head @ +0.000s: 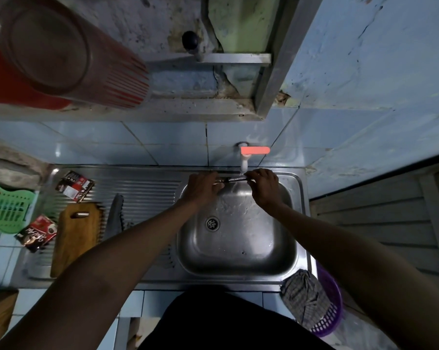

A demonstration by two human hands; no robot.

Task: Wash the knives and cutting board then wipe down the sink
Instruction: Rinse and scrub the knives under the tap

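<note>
A person stands at a steel sink (293,238), seen from above, both arms reaching forward over the basin. The left hand (204,186) and right hand (263,186) are near each other under a white tap (243,160) with a red lever, which sits just beyond the fingertips. Between them they hold a small knife (232,180) level across the gap: the left hand is closed around one end, apparently the handle, and the right hand's fingers pinch the other end. It is dim, so which end is the blade is hard to tell for sure. Water seems to be running onto the knife and down into the basin below the hands.

Well to the left of the left hand, on the ribbed draining board, lies a wooden cutting board (74,236), and just beside it, nearer the hands, a larger knife (115,215) lying flat. Whether either is already washed cannot be told. Behind the right forearm, on the sink's near corner, a checked cloth (303,296) is draped, untouched.

Judging from this, the task is in an early or middle stage: one knife is being rinsed, the board probably remains, and the sink wipe-down has not yet begun.
</note>
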